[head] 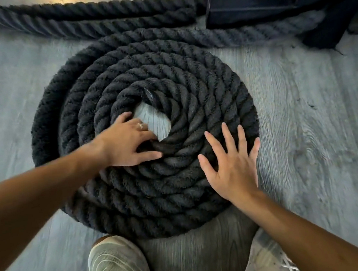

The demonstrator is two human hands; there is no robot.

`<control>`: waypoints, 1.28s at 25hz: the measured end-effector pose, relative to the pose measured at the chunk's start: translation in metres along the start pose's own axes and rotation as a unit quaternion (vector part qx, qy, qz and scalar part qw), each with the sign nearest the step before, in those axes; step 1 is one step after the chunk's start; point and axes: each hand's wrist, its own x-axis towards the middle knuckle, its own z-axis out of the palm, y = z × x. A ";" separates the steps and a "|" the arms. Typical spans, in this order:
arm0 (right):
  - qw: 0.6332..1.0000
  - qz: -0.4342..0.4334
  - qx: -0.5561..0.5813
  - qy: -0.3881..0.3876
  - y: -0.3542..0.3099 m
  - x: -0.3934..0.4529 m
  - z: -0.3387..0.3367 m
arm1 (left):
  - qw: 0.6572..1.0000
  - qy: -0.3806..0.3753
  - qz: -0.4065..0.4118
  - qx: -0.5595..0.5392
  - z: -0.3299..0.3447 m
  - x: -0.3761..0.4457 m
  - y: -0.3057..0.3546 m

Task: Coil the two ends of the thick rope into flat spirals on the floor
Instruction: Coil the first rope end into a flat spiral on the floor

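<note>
While your left hand (127, 140) grips the inner turn of the coil (168, 88) on the floor (304, 122), press your open, spread right hand (232, 165) flat on the outer turns and draw the centre gap closed.

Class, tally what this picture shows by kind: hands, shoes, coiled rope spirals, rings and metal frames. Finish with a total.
hands: 2, left hand and right hand
shoes: 2, left shoe and right shoe
rope spiral: 1
ring: 1
metal frame: 1
total: 7
</note>
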 end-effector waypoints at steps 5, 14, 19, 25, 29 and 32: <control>0.997 -0.064 -0.027 -0.017 0.042 0.046 -0.012 | 0.991 -0.073 0.046 0.105 -0.005 0.002 -0.016; 0.989 0.143 -0.015 -0.018 0.110 0.080 -0.048 | 0.993 -0.005 -0.105 0.044 -0.013 0.075 0.110; 0.935 0.342 0.090 -0.042 0.075 0.016 -0.025 | 0.989 -0.026 -0.143 0.008 -0.018 0.111 0.155; 0.952 0.306 0.017 -0.016 0.094 0.024 -0.023 | 0.996 -0.059 0.064 0.032 -0.035 0.114 0.099; 0.958 0.285 0.013 -0.018 0.120 0.036 -0.027 | 0.979 -0.068 0.181 0.065 -0.039 0.110 0.067; 0.964 0.265 -0.002 -0.025 0.148 0.048 -0.031 | 0.987 -0.024 0.147 0.065 -0.030 0.112 0.095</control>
